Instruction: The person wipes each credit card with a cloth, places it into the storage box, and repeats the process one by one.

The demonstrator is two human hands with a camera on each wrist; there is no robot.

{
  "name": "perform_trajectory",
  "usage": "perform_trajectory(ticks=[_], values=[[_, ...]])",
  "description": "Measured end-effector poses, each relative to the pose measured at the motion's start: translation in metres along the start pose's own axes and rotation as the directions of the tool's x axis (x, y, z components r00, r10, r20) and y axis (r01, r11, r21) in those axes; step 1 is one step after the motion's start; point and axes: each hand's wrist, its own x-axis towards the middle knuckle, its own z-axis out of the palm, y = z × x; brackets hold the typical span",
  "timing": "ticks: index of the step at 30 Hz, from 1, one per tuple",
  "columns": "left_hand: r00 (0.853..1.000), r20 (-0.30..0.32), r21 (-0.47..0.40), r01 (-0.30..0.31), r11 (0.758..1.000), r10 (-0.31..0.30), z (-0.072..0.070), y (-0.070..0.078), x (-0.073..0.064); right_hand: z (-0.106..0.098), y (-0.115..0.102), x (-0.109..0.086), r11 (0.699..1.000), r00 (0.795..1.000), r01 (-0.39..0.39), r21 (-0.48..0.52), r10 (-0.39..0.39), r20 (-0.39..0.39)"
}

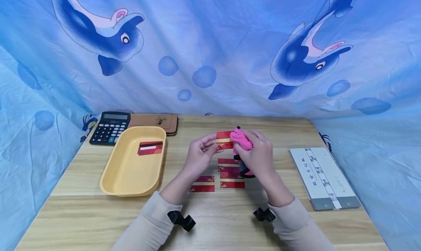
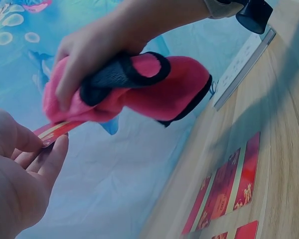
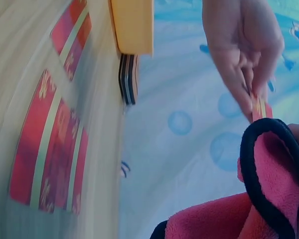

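Between thumb and fingers my left hand pinches a red card with a gold stripe, raised above the table. My right hand grips a pink cloth with dark edging and presses it against the card's right end. In the left wrist view the bunched cloth hangs down from the right hand. Below the hands, red and gold cards lie overlapping on the table, with another red card group to their left. The right wrist view shows the held card partly covered by cloth.
A yellow tray on the left has red cards with a black stripe inside. Behind it are a calculator and a brown wallet. A white and grey boxed book lies at the right edge of the wooden table.
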Motion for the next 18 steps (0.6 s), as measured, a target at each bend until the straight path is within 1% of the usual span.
perform_trajectory(ticks=[3, 9, 12, 14, 18], values=[[1.000, -0.003, -0.044, 0.022, 0.999, -0.022, -0.003, 0.000, 0.000, -0.004, 0.008, -0.002, 1.000, 1.000, -0.029, -0.008, 0.029, -0.003], [0.995, -0.056, -0.086, 0.073, 0.994, -0.078, -0.009, -0.002, 0.002, -0.008, 0.023, -0.005, 0.997, 0.997, -0.079, 0.000, 0.079, -0.006], [0.992, -0.083, -0.093, 0.082, 0.992, -0.090, -0.012, -0.002, 0.003, -0.010, 0.030, -0.008, 0.995, 0.995, -0.097, 0.015, 0.097, -0.015], [0.993, -0.090, -0.092, 0.071, 0.993, -0.080, -0.015, -0.002, 0.004, -0.011, 0.033, -0.009, 0.994, 0.994, -0.109, 0.030, 0.110, -0.023], [0.996, -0.090, -0.073, 0.017, 0.997, -0.024, -0.019, -0.001, 0.004, -0.014, 0.038, -0.012, 0.991, 0.991, -0.126, 0.048, 0.128, -0.029]])
